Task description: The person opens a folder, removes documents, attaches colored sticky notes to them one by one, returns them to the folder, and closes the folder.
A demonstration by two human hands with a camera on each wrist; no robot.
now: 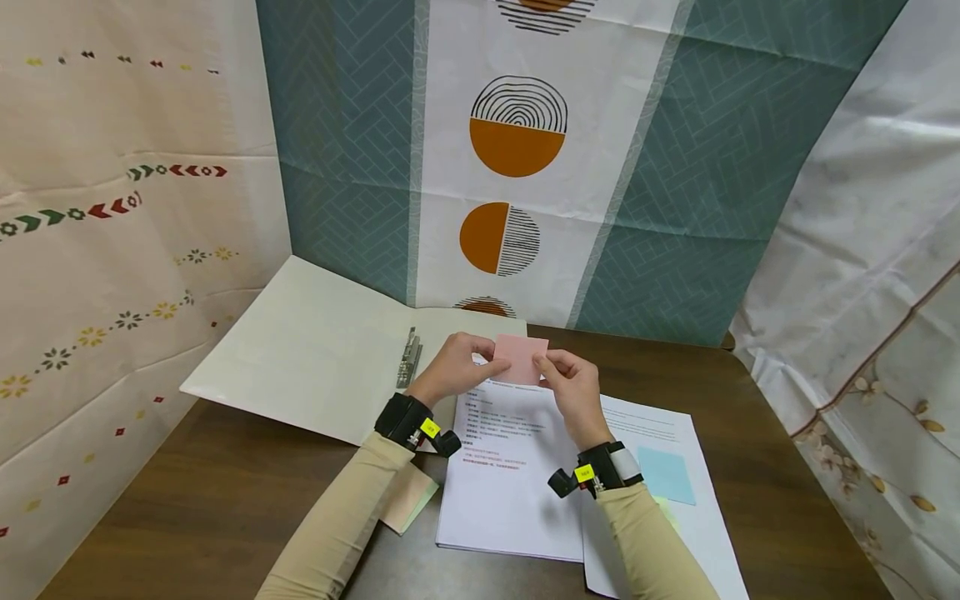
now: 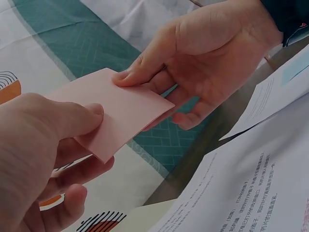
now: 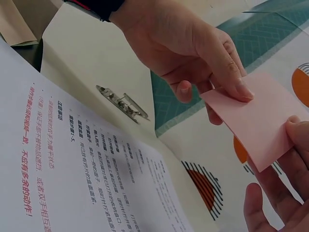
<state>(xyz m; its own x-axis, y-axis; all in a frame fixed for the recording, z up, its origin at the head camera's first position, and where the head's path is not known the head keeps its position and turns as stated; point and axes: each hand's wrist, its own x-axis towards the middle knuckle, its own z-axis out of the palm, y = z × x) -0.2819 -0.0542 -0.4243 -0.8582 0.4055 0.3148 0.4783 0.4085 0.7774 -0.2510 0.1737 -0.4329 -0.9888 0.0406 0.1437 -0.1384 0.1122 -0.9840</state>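
Observation:
A square pink sticky note [image 1: 517, 357] is held up over the top of a stack of printed pages [image 1: 517, 500]. My left hand [image 1: 456, 367] pinches its left side, thumb on the front face and fingers behind. On the other side my right hand [image 1: 576, 392] pinches the right edge the same way, as the left wrist view shows of the pink note [image 2: 120, 108]. In the right wrist view the note [image 3: 263, 116] hangs between both thumbs, clear of the printed text below.
An open white folder [image 1: 315, 342] with a metal clip [image 1: 409, 358] lies at the left. Small coloured note pads [image 1: 407, 500] sit below it. On the right, another printed sheet [image 1: 705, 533] bears a blue sticky note [image 1: 667, 475]. Patterned cloth [image 1: 637, 208] hangs behind the table.

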